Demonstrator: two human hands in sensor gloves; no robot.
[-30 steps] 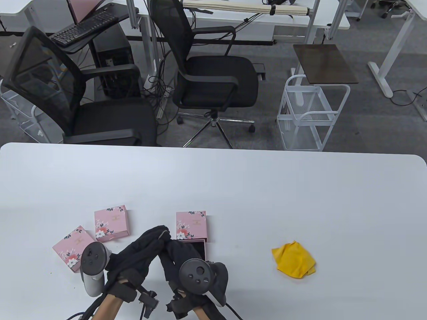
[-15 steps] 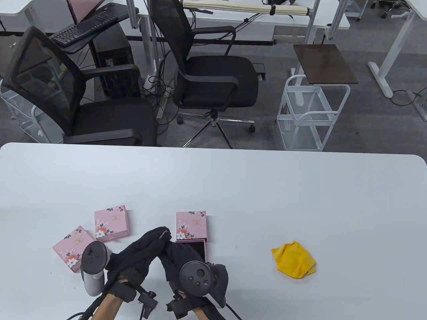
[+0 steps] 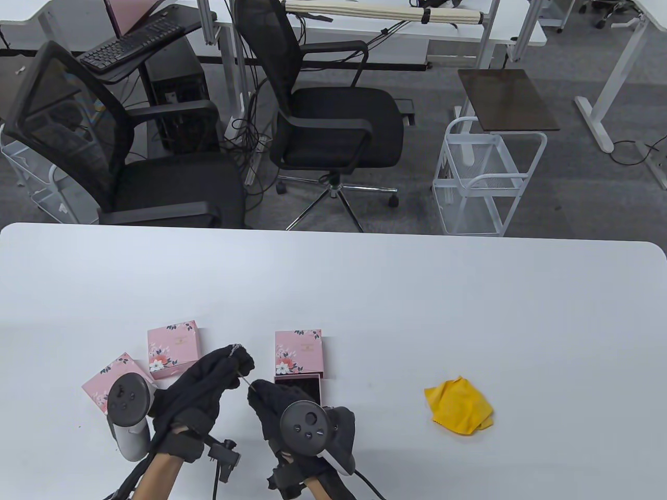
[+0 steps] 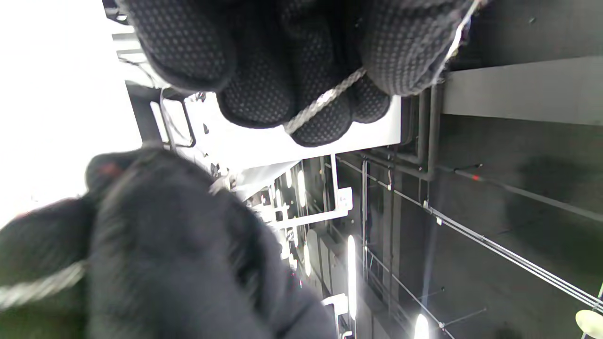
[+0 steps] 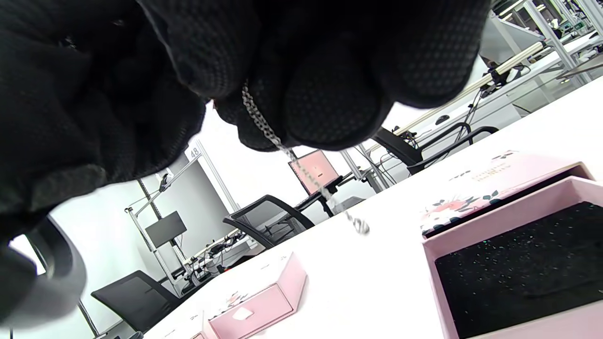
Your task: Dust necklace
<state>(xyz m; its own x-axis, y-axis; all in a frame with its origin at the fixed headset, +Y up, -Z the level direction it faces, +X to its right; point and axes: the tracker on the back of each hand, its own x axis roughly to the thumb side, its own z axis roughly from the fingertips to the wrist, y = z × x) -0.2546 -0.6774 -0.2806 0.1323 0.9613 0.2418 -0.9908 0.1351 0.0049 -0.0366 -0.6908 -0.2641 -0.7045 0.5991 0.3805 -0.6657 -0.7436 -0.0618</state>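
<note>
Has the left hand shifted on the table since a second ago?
Yes. The left hand has slid left and slightly nearer the person: its tracker now covers part of the nearest pink box, and a gap has opened to the right hand.

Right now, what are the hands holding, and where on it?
A thin silver necklace chain. The left hand pinches one stretch of it in its fingertips, and the right hand pinches another stretch, with a short end dangling free.

A white table carries three pink floral boxes, one of them open with its lid beside the dark-lined tray, apparently touching it, and a crumpled yellow cloth well apart to the right.
</note>
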